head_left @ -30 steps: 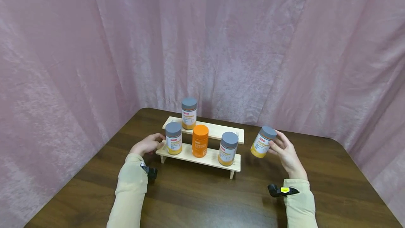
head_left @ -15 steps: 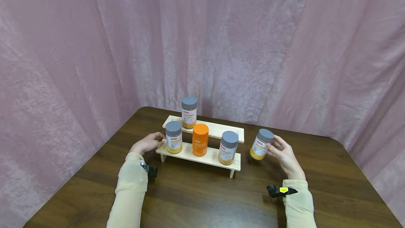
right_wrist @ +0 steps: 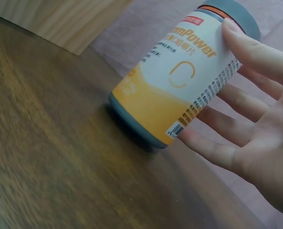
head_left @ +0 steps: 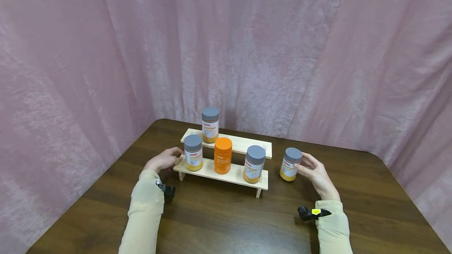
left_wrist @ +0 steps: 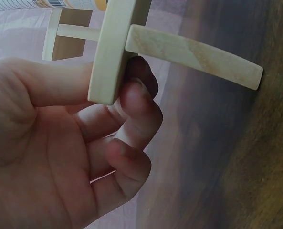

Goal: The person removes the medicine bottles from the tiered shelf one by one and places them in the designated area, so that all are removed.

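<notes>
My left hand (head_left: 164,160) pinches the left end of the lower board of a two-step wooden rack (head_left: 236,172); in the left wrist view the thumb lies on one face of the board end (left_wrist: 113,55) and curled fingers on the other. Right of the rack, my right hand (head_left: 318,174) holds a grey-lidded white-and-yellow supplement jar (head_left: 290,164) from its right side. The right wrist view has the thumb near the lid and fingers behind the jar (right_wrist: 174,71). Its base is at or just above the table; exact contact cannot be told.
On the lower board stand two grey-lidded jars, a left one (head_left: 193,153) and a right one (head_left: 254,164), with an orange jar (head_left: 223,156) between them. Another grey-lidded jar (head_left: 210,125) stands on the upper board's left. Pink curtains (head_left: 226,50) hang behind the brown table (head_left: 219,214).
My right hand has lowered the jar toward the table, and the jar has turned from tilted to nearly upright. The left hand keeps its hold on the rack.
</notes>
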Demonstrator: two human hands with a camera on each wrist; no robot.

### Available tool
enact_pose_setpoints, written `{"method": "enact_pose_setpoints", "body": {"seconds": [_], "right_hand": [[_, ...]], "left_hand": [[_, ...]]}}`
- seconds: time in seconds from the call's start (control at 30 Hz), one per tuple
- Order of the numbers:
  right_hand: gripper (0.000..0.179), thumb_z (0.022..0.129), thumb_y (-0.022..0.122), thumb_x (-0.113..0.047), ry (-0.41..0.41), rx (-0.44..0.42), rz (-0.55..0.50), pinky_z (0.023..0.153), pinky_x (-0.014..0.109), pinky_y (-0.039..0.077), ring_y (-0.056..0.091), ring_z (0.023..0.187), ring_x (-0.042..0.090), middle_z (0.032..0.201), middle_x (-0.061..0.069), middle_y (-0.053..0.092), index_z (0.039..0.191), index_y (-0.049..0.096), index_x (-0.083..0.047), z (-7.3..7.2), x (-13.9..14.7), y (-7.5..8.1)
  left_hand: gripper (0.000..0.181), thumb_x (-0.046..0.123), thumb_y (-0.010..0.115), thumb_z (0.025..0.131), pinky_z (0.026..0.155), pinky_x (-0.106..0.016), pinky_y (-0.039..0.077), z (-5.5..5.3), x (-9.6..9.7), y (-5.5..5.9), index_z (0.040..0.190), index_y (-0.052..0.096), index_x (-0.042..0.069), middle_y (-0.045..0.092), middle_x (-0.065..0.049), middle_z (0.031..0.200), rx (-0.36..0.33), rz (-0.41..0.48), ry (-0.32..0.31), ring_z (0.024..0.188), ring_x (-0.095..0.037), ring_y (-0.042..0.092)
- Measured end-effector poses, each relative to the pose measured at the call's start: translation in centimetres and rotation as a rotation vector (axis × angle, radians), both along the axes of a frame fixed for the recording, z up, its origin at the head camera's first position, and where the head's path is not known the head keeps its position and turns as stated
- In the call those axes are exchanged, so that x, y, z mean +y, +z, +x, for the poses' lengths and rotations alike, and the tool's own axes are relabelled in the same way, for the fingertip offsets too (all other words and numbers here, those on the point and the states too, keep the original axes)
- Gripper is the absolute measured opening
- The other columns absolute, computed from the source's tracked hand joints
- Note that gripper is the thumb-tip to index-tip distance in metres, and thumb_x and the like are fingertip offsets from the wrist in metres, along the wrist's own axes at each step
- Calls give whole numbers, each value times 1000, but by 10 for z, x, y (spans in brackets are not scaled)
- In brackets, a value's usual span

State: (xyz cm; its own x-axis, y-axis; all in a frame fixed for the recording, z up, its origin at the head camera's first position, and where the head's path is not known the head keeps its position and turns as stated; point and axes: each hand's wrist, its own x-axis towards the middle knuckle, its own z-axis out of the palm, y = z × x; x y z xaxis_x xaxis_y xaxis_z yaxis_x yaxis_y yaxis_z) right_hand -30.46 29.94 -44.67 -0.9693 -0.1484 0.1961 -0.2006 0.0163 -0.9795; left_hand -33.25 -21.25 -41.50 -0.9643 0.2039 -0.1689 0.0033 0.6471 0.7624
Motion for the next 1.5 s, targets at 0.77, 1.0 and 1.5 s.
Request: {"method": "enact_pose_setpoints", "body": {"seconds": [0.77,1.0,1.5], "right_hand": [[42,94,59,-5,62,-3,80,88,15,49,57,108,-6,115,-23,60,133,48,-17,3,9,3],[52,95,58,-7,22,49,111,90,12,45,55,111,-7,120,-24,59,142,37,2,8,10,14],[46,100,52,-12,9,130,61,92,16,50,59,113,-4,124,-12,61,142,37,0,10,13,32]], "left_hand": [[35,13,54,94,58,-29,41,1,-2,-1,125,50,-1,52,-14,92,3,25,-13,68,-19,46],[35,14,54,94,59,-30,42,1,-2,0,125,49,-1,53,-17,99,3,18,-30,72,-20,48],[33,12,53,93,59,-29,41,0,-2,-1,124,51,0,54,-18,103,17,16,-27,79,-22,49]]}}
